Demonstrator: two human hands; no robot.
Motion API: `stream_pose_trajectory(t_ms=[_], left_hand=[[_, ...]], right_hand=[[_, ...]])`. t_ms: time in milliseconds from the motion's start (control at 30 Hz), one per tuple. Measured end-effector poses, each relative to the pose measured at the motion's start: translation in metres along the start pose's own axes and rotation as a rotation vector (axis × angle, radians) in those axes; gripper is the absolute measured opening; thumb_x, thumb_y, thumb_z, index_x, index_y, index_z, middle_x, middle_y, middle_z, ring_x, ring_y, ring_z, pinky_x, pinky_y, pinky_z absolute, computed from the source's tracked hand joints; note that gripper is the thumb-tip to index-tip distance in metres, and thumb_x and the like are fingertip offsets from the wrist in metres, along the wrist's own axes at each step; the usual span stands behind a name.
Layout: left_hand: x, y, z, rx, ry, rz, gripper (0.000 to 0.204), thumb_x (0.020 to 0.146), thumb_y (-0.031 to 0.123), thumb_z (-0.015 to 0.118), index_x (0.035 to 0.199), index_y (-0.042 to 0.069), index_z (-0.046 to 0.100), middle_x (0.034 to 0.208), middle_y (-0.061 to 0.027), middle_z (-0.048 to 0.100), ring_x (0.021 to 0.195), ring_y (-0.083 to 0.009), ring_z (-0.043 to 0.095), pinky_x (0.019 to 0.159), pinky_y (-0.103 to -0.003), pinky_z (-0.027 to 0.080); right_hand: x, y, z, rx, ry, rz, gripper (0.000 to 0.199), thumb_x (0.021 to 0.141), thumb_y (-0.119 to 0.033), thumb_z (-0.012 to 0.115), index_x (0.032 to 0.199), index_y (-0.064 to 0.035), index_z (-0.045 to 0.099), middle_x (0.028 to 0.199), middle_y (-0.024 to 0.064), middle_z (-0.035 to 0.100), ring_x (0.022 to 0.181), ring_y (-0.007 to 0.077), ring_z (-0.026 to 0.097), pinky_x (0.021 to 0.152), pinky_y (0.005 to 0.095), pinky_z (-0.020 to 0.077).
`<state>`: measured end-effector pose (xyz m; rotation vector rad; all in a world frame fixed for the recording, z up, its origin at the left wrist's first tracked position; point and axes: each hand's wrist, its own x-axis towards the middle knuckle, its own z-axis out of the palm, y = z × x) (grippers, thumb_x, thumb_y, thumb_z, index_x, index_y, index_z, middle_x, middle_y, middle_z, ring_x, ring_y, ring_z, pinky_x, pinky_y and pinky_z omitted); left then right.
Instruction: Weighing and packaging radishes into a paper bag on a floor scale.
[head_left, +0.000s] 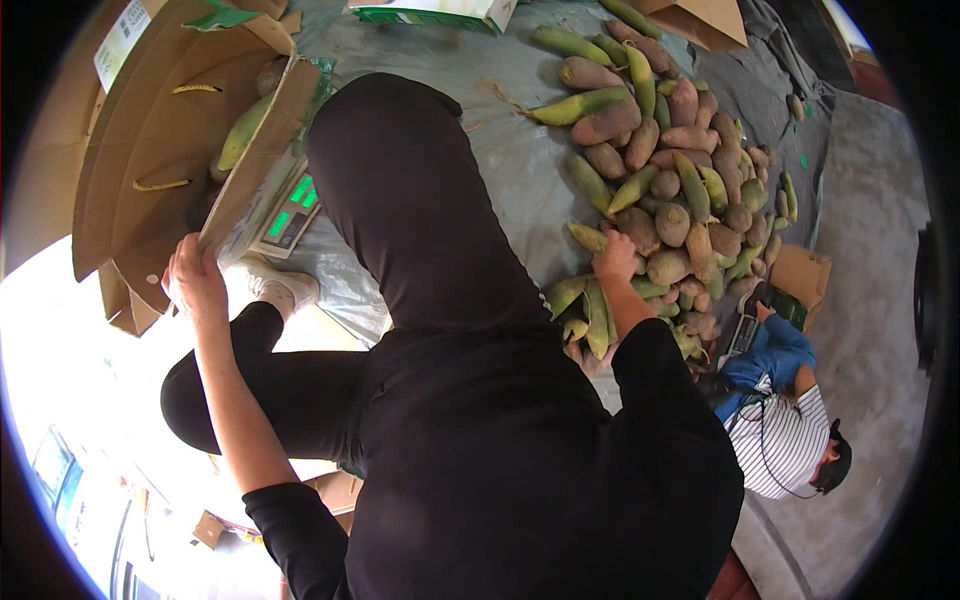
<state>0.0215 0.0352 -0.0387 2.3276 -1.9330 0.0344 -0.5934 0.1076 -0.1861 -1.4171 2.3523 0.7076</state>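
Note:
At the left, my left hand (197, 280) is closed on the lower corner of an opened cardboard box (160, 130), thumb and fingers pinching its wall. Inside the box lie a green radish (243, 133) and brownish tubers, partly hidden by the wall. Beside it a scale (287, 213) shows lit green digits. My right hand (617, 258) reaches into a heap of green radishes and brownish-red tubers on the right. Its fingers curl in beside a green radish (587, 237) and a round brown tuber (638, 229); what they grip is partly hidden.
Grey plastic sheeting (420, 45) lies under the heap. A green-and-white carton (440, 12) and a brown box (700, 20) stand at the far side. Another person (780, 430) in a striped top is at the right, near a small carton (800, 278).

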Motion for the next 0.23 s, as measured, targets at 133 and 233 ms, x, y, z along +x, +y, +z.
stream_pose_trajectory(t_ms=[133,233], left_hand=[[0.002,0.012,-0.007,0.015,-0.055,-0.066,0.024,0.075,0.007,0.062,0.099,0.010,0.060,0.096,-0.0062,0.065,0.096,-0.0265,0.059,0.087,-0.041,0.040],[0.004,0.018,-0.010,0.047,-0.090,-0.088,0.028,0.075,0.008,0.065,0.103,0.010,0.059,0.099,-0.0062,0.064,0.099,-0.0251,0.059,0.090,-0.040,0.039]], right_hand=[[0.027,0.039,0.007,0.082,-0.310,0.201,0.063,0.074,-0.024,0.074,0.129,-0.0178,0.043,0.130,0.0112,0.050,0.127,0.0297,0.042,0.097,0.0460,0.0424],[0.044,0.061,0.046,0.045,-0.452,0.042,0.078,0.068,-0.032,0.077,0.135,-0.0167,0.041,0.138,0.0164,0.044,0.131,0.0324,0.038,0.105,0.0426,0.0366]])
